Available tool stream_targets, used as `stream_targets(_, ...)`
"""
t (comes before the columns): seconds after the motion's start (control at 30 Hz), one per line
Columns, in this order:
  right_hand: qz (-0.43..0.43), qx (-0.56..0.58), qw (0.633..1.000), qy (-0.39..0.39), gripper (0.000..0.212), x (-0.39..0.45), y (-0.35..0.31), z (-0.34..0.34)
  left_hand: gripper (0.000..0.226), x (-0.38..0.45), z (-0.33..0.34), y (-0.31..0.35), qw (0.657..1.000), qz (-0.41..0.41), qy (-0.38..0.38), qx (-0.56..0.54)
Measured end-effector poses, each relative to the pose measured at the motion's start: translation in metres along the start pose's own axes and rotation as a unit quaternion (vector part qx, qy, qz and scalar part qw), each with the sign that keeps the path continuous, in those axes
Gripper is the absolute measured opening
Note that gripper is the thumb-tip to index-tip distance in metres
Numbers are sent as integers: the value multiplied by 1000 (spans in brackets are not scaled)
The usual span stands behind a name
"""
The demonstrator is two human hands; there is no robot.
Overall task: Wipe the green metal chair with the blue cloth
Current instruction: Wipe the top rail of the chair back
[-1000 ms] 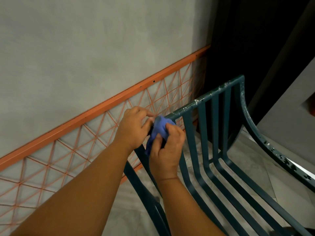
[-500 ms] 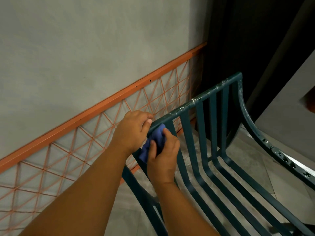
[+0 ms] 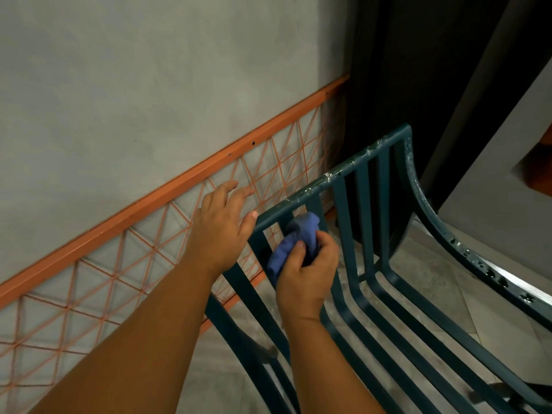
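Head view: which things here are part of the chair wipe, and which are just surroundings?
In the job:
- green metal chair
- blue cloth, bunched around a backrest slat
- right hand, gripping the cloth
- left hand, open, beside the backrest's top rail

Just surroundings:
- orange wire grid panel against the wall
- grey wall
- tiled floor

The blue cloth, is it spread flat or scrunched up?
Scrunched up: the blue cloth is bunched in the right hand against a chair slat.
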State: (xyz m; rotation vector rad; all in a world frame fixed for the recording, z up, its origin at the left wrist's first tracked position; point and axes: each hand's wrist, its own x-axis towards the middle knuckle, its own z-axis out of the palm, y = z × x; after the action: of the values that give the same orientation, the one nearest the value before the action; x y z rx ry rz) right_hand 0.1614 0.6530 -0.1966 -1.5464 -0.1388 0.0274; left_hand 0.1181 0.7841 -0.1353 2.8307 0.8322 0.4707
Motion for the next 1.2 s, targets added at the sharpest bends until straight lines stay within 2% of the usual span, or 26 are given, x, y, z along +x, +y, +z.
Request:
stream_targets(0.1, -83, -56, 995, -27, 36, 9, -2, 18, 43, 0, 0, 0, 1000, -4, -1, 3)
stream_targets(0.17, -70, -100, 991, -61, 38, 9, 12, 21, 43, 0, 0, 1, 1000, -4, 1, 13)
stream_targets(0.23, -8, -121, 991, -63, 37, 5, 33, 15, 43, 0, 1, 2, 1000, -1, 1, 26)
stream_targets(0.37, 226, -127, 963, -68, 34, 13, 60, -4, 43, -1, 1, 4, 999, 0, 1, 43)
stream_targets(0.43, 258, -101, 959, -61, 29, 21, 52, -6, 43, -2, 1, 3, 999, 2, 1, 51)
stream_targets(0.5, 198, -60, 977, -57, 27, 23, 26, 1, 43, -1, 2, 3, 999, 4, 0, 47)
stream_targets(0.6, 5, -18, 999, -44, 29, 17, -22, 16, 44, 0, 2, 2, 1000, -9, -3, 26)
stream_targets(0.7, -186, -69, 977, -77, 31, 14, -41, 28, 48, 0, 1, 1, 999, -31, -10, -13)
stream_targets(0.77, -251, -170, 947, -108, 34, 13, -36, 31, 49, -1, 1, 1, 999, -30, -2, -24)
stream_targets(0.9, -311, -258, 902, -150, 38, 30, -16, 21, 46, 1, 0, 3, 999, -43, 12, -21)
stream_targets(1.03, -283, -280, 906, -146, 42, 33, -21, 22, 51, 0, 1, 4, 998, -52, 11, -15)
stream_targets(1.13, -314, -250, 891, -214, 35, 32, -21, 13, 51, -1, 1, 6, 999, -44, 15, -14)
stream_targets(1.2, -302, -235, 900, -208, 32, 48, -23, 7, 53, -1, 1, 6, 999, -37, 15, 3)
